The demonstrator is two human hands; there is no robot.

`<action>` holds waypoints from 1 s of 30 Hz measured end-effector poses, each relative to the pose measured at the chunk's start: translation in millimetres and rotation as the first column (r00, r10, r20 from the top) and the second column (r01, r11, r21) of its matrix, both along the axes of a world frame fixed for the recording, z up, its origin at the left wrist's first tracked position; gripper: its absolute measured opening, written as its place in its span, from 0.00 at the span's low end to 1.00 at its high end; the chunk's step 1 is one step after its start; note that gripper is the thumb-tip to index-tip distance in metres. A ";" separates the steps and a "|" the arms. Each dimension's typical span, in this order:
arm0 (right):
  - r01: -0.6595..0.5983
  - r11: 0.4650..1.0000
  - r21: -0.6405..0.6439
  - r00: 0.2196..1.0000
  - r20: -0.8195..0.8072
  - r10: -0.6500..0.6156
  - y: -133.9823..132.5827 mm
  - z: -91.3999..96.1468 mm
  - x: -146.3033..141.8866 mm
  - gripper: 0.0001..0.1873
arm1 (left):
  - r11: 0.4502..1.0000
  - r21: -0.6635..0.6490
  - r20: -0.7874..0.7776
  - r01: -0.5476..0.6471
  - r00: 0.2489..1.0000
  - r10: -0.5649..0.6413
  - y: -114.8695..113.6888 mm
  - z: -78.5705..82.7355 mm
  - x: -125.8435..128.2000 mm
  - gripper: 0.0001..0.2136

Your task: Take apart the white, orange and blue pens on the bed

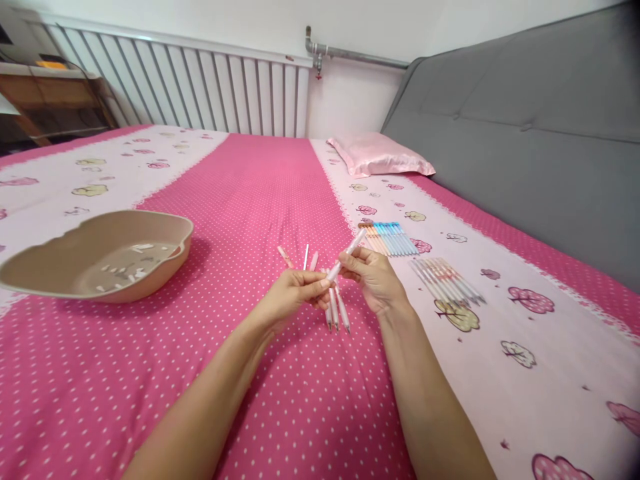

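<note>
Pen point(356, 241): pinched near-left by closed left hand point(295, 291), farther right by closed right hand point(376, 279); could drop among loose pens point(343, 311) if pinched too lightly.

bright, diffuse light, soft shadows, stretched edges, pens point(447, 280) perhaps blurred

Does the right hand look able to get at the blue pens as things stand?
Probably yes: the blue pens lie uncovered close beyond the right hand, though it holds a pale pen.
</note>
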State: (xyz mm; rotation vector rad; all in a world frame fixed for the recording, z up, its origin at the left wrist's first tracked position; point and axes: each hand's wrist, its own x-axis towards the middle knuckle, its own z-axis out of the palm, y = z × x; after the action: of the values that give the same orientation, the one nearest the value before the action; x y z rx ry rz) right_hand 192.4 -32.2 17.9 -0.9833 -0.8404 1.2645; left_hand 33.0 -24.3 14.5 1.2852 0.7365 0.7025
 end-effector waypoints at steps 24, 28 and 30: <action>0.014 0.997 0.075 0.999 0.046 -0.018 -3.1 1.0 -3.8 0.12 | 0.636 0.726 -0.227 -0.260 0.783 0.579 -1.2 -10.4 3.0 0.11; 0.011 0.998 0.069 1.000 0.027 -0.013 -1.8 0.5 -1.9 0.13 | 0.907 0.364 -0.212 -0.213 0.929 0.303 0.6 -6.5 2.1 0.18; 0.007 0.998 0.063 1.000 0.023 -0.009 -1.4 0.8 -1.8 0.13 | 0.948 0.242 -0.195 -0.208 0.946 0.258 0.6 -4.3 1.6 0.22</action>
State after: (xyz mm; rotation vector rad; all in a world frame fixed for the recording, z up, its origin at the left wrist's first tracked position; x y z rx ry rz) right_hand 190.6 -33.6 18.7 -0.9523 -0.8884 1.2149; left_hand 34.6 -23.7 10.2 1.5098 1.0320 0.8576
